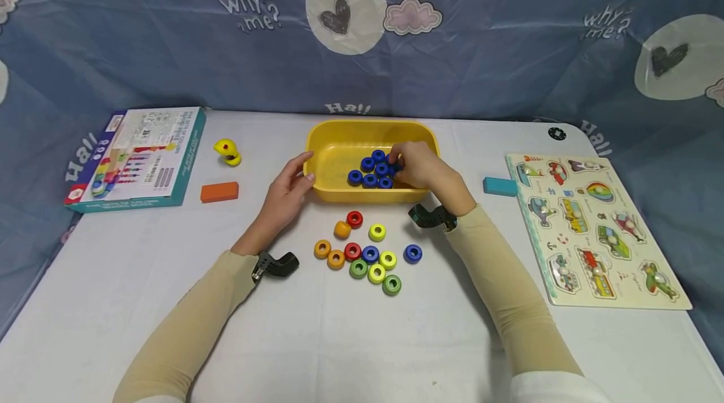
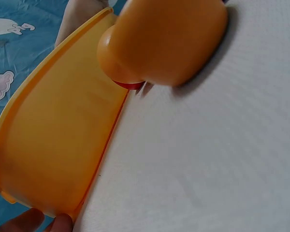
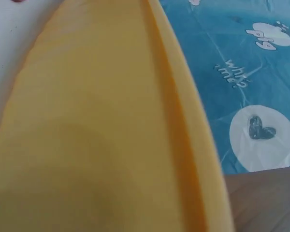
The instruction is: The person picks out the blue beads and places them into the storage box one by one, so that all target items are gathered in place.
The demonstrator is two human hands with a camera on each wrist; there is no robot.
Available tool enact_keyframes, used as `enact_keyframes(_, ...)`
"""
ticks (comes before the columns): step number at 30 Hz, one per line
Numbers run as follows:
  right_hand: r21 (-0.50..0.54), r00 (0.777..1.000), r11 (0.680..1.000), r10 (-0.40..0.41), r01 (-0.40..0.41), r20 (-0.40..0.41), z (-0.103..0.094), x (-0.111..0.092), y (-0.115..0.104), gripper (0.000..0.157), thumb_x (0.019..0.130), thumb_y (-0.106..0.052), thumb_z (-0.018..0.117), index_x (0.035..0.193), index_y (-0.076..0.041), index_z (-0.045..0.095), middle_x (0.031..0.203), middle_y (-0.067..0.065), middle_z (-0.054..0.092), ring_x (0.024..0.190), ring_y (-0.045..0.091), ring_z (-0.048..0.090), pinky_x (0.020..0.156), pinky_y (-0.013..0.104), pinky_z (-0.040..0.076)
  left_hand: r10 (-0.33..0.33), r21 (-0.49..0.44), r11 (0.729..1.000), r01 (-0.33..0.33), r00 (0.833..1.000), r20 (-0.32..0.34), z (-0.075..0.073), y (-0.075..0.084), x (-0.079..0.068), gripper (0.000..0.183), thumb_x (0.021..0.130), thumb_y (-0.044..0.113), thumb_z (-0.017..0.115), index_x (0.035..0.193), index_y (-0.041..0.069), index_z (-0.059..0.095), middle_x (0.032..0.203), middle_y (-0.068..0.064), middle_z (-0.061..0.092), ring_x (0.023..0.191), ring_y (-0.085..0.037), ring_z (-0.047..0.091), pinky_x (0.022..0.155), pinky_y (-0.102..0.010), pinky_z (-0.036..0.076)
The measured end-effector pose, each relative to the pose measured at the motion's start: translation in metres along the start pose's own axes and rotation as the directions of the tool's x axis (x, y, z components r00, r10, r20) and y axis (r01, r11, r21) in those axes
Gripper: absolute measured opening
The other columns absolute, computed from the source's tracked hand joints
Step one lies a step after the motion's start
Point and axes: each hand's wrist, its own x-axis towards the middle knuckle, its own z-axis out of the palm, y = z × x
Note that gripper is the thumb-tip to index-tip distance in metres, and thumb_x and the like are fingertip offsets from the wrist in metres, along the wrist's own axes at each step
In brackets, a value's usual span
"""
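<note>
A yellow plastic tub (image 1: 334, 194) stands at the back middle of the table, with several blue ring beads (image 1: 370, 180) inside. My left hand (image 1: 288, 192) grips the tub's left end; its fingers (image 2: 24, 221) show at the tub's edge in the left wrist view. My right hand (image 1: 421, 167) reaches over the front rim into the tub's right part, its curled fingers at a blue bead among the others. The fingertips are partly hidden. In the right wrist view the tub's wall (image 3: 87, 121) covers the right hand's work.
Loose red (image 1: 354, 219), orange (image 1: 336, 259), yellow (image 1: 377, 232), green (image 1: 391, 285) and blue beads (image 1: 413, 254) lie before the tub. Leftward are a toy box (image 1: 141, 158), yellow figure (image 1: 228, 151) and orange block (image 1: 219, 192); rightward, a teal block (image 1: 500, 187) and picture puzzle board (image 1: 599, 233).
</note>
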Motion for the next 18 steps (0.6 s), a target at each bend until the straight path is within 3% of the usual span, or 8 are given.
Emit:
enact_keyframes(4, -0.001, 1.0, 1.0, 0.002, -0.002, 0.0, -0.008, -0.009, -0.006, 0.033, 0.086, -0.009, 0.069, 0.118, -0.002, 0.063, 0.107, 0.018, 0.067, 0.097, 0.03, 0.061, 0.087, 0.04, 0.054, -0.019, -0.005, 1.0, 0.019, 1.0, 0.012, 0.0, 0.015, -0.006, 0.049, 0.104, 0.018, 0.044, 0.151, 0.015, 0.034, 0.16, -0.009, 0.028, 0.139, -0.032, 0.042, 0.113, -0.045, 0.04)
enact_keyframes(6, 0.028, 0.999, 0.999, -0.028, 0.029, -0.037, -0.015, -0.021, -0.013, 0.032, 0.088, -0.012, 0.068, 0.117, -0.001, 0.061, 0.109, 0.018, 0.068, 0.097, 0.031, 0.063, 0.085, 0.041, 0.055, -0.027, -0.006, 1.0, 0.027, 1.0, 0.015, 0.001, 0.023, -0.008, 0.049, 0.103, 0.016, 0.044, 0.151, 0.011, 0.033, 0.16, -0.011, 0.028, 0.139, -0.034, 0.042, 0.113, -0.045, 0.04)
enact_keyframes(9, 0.088, 0.983, 0.985, -0.141, 0.152, -0.118, -0.02, -0.044, -0.031, 0.023, 0.089, -0.017, 0.069, 0.105, -0.003, 0.06, 0.099, 0.013, 0.07, 0.091, 0.025, 0.066, 0.079, 0.037, 0.056, -0.025, -0.004, 1.0, 0.025, 1.0, 0.016, 0.001, 0.028, -0.011, 0.049, 0.103, 0.014, 0.044, 0.15, 0.008, 0.034, 0.159, -0.013, 0.028, 0.138, -0.035, 0.042, 0.112, -0.046, 0.04)
enact_keyframes(11, 0.11, 0.955, 0.955, -0.26, 0.276, -0.142, -0.017, -0.061, -0.045, 0.018, 0.087, -0.018, 0.071, 0.092, -0.007, 0.059, 0.087, 0.006, 0.068, 0.08, 0.02, 0.064, 0.072, 0.032, 0.054, -0.015, 0.001, 1.0, 0.015, 1.0, 0.016, 0.002, 0.026, -0.01, 0.049, 0.103, 0.014, 0.044, 0.15, 0.009, 0.034, 0.159, -0.014, 0.029, 0.138, -0.036, 0.042, 0.112, -0.047, 0.04)
enact_keyframes(13, 0.106, 0.922, 0.918, -0.373, 0.383, -0.102, -0.01, -0.075, -0.055, 0.017, 0.085, -0.019, 0.071, 0.083, -0.011, 0.056, 0.079, 0.002, 0.063, 0.075, 0.016, 0.061, 0.069, 0.027, 0.052, -0.004, 0.005, 1.0, 0.004, 1.0, 0.013, 0.001, 0.019, -0.007, 0.049, 0.103, 0.016, 0.044, 0.151, 0.012, 0.034, 0.159, -0.012, 0.029, 0.139, -0.035, 0.042, 0.112, -0.048, 0.04)
enact_keyframes(15, 0.096, 0.89, 0.886, -0.455, 0.454, -0.015, 0.0, -0.085, -0.061, 0.019, 0.084, -0.02, 0.073, 0.08, -0.013, 0.056, 0.077, 0.001, 0.06, 0.07, 0.013, 0.054, 0.065, 0.023, 0.047, 0.005, 0.006, 1.0, -0.005, 1.0, 0.008, 0.001, 0.011, -0.004, 0.049, 0.103, 0.018, 0.045, 0.151, 0.016, 0.034, 0.159, -0.01, 0.029, 0.139, -0.033, 0.042, 0.111, -0.048, 0.042)
enact_keyframes(18, 0.095, 0.857, 0.866, -0.499, 0.49, 0.128, 0.016, -0.09, -0.064, 0.018, 0.082, -0.02, 0.075, 0.081, -0.013, 0.059, 0.077, 0.002, 0.06, 0.069, 0.011, 0.049, 0.062, 0.021, 0.041, 0.01, 0.007, 1.0, -0.01, 1.0, -0.005, 0.0, 0.001, -0.001, 0.049, 0.103, 0.022, 0.047, 0.151, 0.022, 0.035, 0.159, -0.005, 0.03, 0.138, -0.029, 0.044, 0.11, -0.047, 0.043)
